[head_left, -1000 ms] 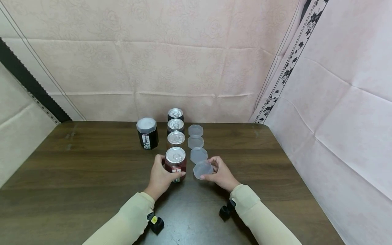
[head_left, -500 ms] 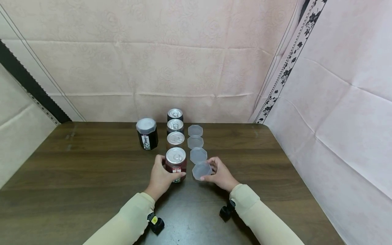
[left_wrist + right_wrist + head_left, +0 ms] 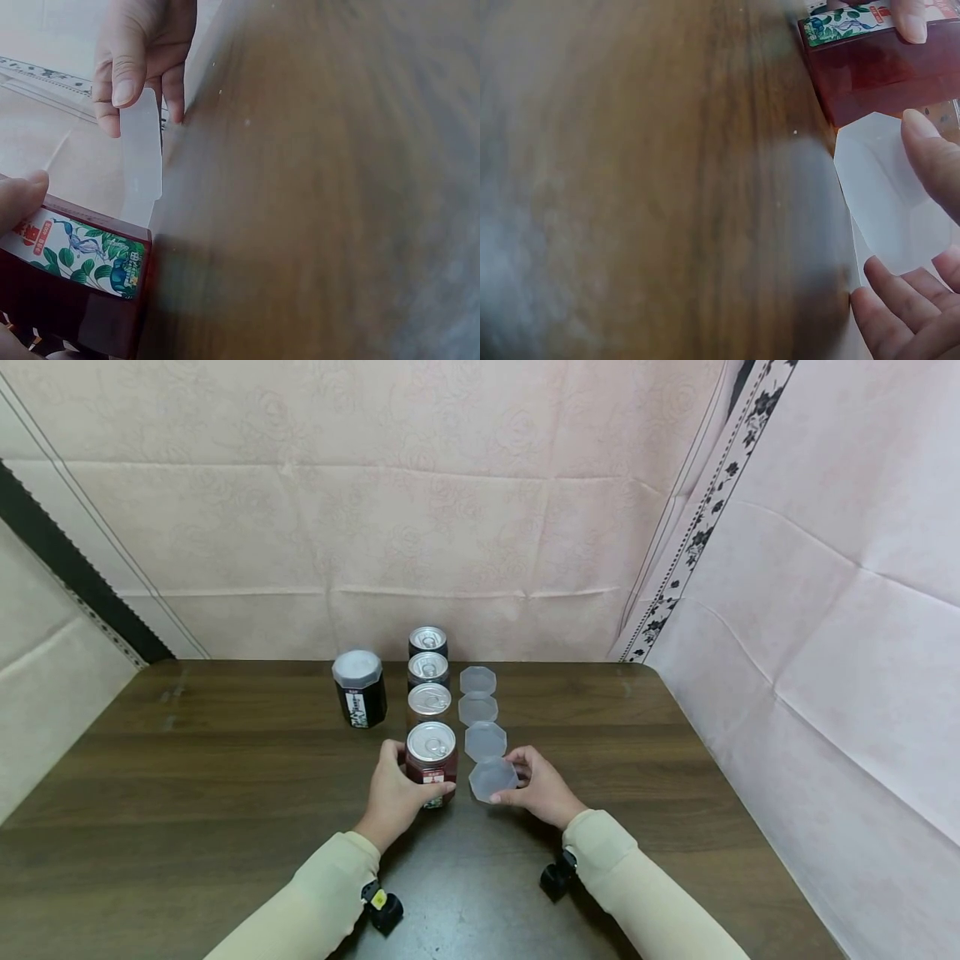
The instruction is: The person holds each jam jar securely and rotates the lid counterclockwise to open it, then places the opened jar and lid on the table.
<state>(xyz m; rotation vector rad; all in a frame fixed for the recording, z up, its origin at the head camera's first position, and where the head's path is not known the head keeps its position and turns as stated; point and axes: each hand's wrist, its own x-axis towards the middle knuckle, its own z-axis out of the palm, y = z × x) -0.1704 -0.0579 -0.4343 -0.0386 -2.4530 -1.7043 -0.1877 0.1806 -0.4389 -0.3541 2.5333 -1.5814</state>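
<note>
My left hand (image 3: 399, 793) grips a dark red octagonal can (image 3: 431, 768) with a silver pull-tab top, standing upright at the near end of a row of cans. Its thumb lies across the front label, which carries green leaves in the left wrist view. Just right of that can, my right hand (image 3: 542, 787) pinches a translucent octagonal plastic lid (image 3: 492, 780) by its edges, thumb on the near side and fingers on the far side. In the right wrist view the lid (image 3: 885, 195) lies beside the red can (image 3: 885, 71).
Behind the gripped can stand several more pull-tab cans (image 3: 429, 699) in line. More translucent lids (image 3: 485, 741) form a parallel row on the right. Left of the cans is a black can with its lid on (image 3: 360, 691). Cloth walls (image 3: 450, 527) enclose the brown table (image 3: 225, 810).
The lid in my right hand has shifted slightly left and toward me, settling in line with the other lids. My left hand keeps its hold on the red can.
</note>
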